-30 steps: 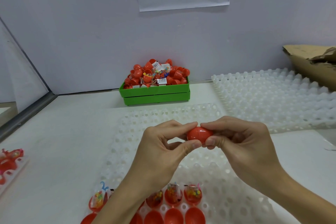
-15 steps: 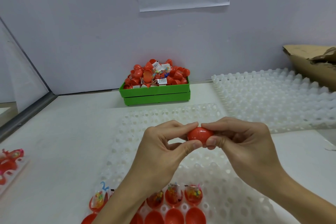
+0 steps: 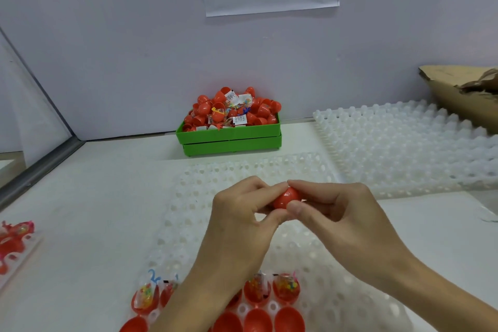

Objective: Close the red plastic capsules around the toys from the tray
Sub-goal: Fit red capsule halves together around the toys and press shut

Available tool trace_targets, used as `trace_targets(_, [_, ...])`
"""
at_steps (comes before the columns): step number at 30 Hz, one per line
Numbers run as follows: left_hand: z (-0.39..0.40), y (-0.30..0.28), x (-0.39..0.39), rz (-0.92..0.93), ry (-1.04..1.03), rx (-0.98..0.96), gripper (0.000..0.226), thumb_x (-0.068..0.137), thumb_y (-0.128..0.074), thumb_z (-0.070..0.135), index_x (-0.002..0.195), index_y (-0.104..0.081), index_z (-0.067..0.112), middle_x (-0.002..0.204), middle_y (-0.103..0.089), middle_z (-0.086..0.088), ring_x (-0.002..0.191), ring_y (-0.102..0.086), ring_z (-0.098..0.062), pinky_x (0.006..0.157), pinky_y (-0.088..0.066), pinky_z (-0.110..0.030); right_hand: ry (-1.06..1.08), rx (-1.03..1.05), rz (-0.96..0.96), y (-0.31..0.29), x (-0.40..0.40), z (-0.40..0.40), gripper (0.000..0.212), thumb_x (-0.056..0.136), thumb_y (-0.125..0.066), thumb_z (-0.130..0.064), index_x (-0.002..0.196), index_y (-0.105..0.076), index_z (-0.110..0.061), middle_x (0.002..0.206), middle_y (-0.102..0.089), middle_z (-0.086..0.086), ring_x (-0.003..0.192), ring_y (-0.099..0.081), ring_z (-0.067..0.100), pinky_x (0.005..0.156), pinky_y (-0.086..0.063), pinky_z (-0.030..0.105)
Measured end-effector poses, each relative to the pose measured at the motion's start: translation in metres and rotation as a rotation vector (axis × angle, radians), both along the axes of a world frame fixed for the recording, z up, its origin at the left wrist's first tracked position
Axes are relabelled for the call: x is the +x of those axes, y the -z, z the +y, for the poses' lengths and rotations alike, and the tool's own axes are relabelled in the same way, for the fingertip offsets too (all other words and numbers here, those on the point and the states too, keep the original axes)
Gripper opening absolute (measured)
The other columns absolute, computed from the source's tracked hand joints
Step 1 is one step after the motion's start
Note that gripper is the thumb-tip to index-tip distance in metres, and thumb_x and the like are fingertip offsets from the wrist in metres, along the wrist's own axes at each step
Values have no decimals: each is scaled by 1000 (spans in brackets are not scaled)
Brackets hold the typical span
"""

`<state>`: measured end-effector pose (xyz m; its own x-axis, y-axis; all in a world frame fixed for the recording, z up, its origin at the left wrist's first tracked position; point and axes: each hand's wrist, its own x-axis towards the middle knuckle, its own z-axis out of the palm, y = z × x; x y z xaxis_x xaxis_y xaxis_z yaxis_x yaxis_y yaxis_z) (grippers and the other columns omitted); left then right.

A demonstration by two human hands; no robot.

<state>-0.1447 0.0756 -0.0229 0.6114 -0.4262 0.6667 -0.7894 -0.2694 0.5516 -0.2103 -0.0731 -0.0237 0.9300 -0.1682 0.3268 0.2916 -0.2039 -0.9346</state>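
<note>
Above the white dimpled tray (image 3: 188, 213), the left hand (image 3: 237, 221) and right hand (image 3: 339, 218) pinch one red capsule (image 3: 286, 198) between fingertips, its axis running hand to hand, ready for squeezing shut. Fingers hide its seam; whether it has snapped closed cannot be told.

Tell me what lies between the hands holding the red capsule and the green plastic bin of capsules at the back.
In the head view, only the empty far rows of the white dimpled plastic tray, then bare white tabletop before the green plastic bin.
</note>
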Motion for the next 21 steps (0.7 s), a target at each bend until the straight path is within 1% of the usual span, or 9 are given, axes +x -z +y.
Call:
trace_targets(3, [-4,2,-1,-247,-44,113,19,75,-75,15,93,-77,9,76,-62,1,66,-56,-8,59,-48,-20,-14,8,8,-1,0,5,37,83,-73,0,85,-78,-37,86,-78,-10,87,-74,4,78,-54,12])
trace_targets(5, [-5,1,-2,-244,-1,113,22,74,-78,23,91,-76,10,78,-61,1,67,-57,-7,61,-49,-22,3,68,26,1,2,2,42,83,-69,7,85,-77,-34,83,-78,-7,84,-74,5,74,-55,12])
trace_targets(7, [-3,-3,-1,-48,72,29,33,68,-83,33,98,-78,20,87,-62,5,80,-61,-8,69,-50,-18,-18,114,26,2,4,-1,32,86,-66,8,97,-76,-21,86,-78,0,87,-75,14,76,-57,18])
trace_targets(9, [1,-4,3,264,145,-90,46,64,-83,43,108,-75,30,102,-63,10,100,-62,-10,79,-52,-18,-38,150,2,1,4,-3,26,82,-70,-2,101,-76,-19,91,-78,2,91,-75,19,83,-58,25])
trace_targets(11, [5,-3,7,573,257,-158,71,59,-86,53,122,-66,30,120,-65,14,115,-61,-7,87,-54,-22,-68,207,-21,0,4,-4,31,73,-72,-13,104,-75,-17,95,-78,2,96,-74,18,87,-57,26])
trace_targets(13, [5,-2,9,783,422,-178,75,59,-84,58,124,-66,25,123,-68,8,119,-62,-14,91,-55,-30,-122,227,-59,0,2,-4,34,71,-70,-12,105,-74,-14,98,-78,4,98,-73,19,86,-57,25])
trace_targets(16, [2,-5,4,807,555,-171,44,75,-76,47,113,-72,26,112,-73,0,112,-67,-22,94,-54,-33,-152,203,-106,0,2,-5,33,75,-69,-7,106,-75,-16,101,-77,4,100,-73,19,86,-56,23])
trace_targets(19, [-1,-6,2,832,536,-248,37,75,-79,43,107,-75,24,105,-75,-3,107,-69,-24,90,-55,-33,-205,140,-155,-2,4,-2,35,82,-66,1,106,-77,-21,103,-77,0,103,-72,17,88,-54,23])
trace_targets(21, [-2,-4,2,853,529,-295,29,76,-79,31,103,-77,22,102,-76,-6,104,-70,-26,88,-56,-35,-241,93,-177,-3,6,0,45,85,-61,9,108,-76,-26,104,-77,-4,104,-71,15,89,-53,22])
